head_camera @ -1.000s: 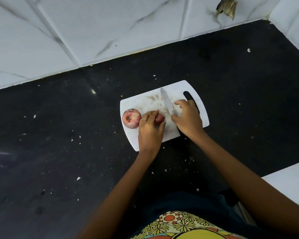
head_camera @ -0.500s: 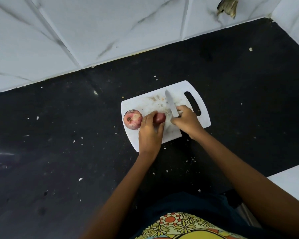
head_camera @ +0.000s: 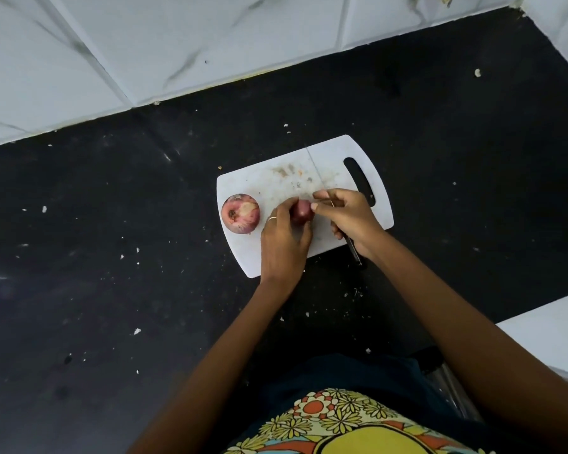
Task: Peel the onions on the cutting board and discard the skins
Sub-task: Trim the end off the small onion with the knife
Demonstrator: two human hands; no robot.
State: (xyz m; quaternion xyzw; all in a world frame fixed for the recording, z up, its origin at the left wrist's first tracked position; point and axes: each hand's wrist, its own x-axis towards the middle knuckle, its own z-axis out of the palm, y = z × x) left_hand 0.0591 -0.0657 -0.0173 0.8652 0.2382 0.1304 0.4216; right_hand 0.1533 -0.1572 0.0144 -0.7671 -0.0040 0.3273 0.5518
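Person, seen from above. Both forearms bare; no sleeves in view. Left hand [head_camera: 284, 242]: thin, light metal ring [head_camera: 272, 218] on one finger. Right hand [head_camera: 350, 214]: no ring or band that shows. Torso at the bottom edge: dark blue-black garment [head_camera: 358, 375] across the upper part. Below it, patterned fabric [head_camera: 341, 424]: daisy-like flowers in yellow outline on dark ground, orange-red round centres, pale cream patches, one large plain yellow shape edged in black.

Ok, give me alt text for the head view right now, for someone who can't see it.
On a white plastic cutting board, the left hand grips a small dark-red onion while the right hand holds a thin-bladed knife beside it. A larger, partly peeled pink onion sits at the board's left end, on a black speckled countertop.
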